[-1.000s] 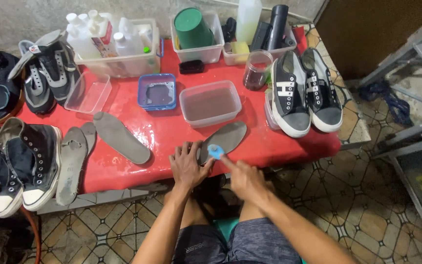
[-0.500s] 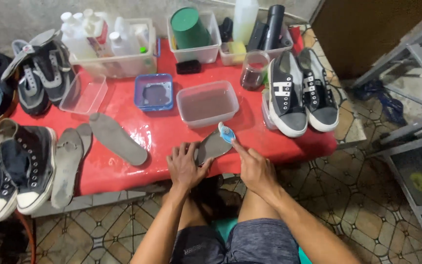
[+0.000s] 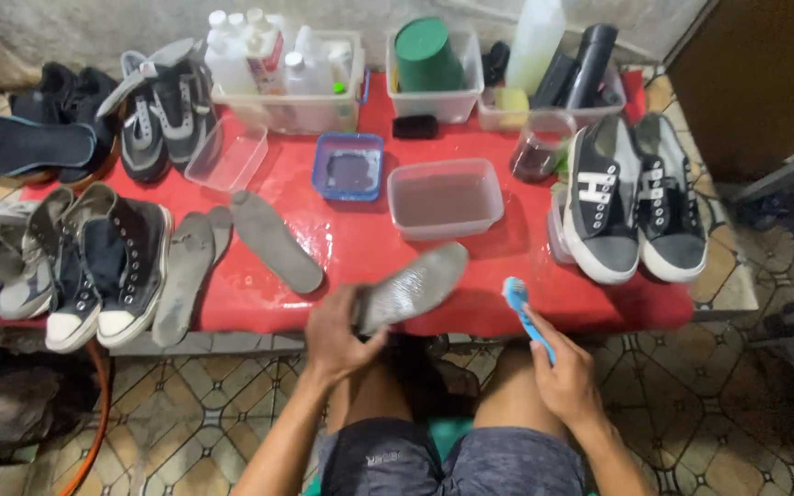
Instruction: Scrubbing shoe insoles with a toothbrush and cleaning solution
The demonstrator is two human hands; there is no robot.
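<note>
— Grey foam insole (image 3: 411, 287), soapy, at the near edge of the red tabletop (image 3: 360, 248), long axis slanting up-right from the left hand (image 3: 342, 332), whose grip is clenched on its heel.

— Right hand (image 3: 562, 377) grasping a blue brush (image 3: 524, 312), just right of the insole's toe, not touching.

Grey insole (image 3: 413, 286) (wet-looking), tilted over red table edge; blue toothbrush (image 3: 526, 317), bristles up, just right.

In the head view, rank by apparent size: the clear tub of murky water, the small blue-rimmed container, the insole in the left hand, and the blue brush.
1. Insole and clear tub: look about alike, and the insole is nearer the camera, so unranked.
3. Blue-rimmed container.
4. Blue brush, partly hidden in the right hand.
</note>
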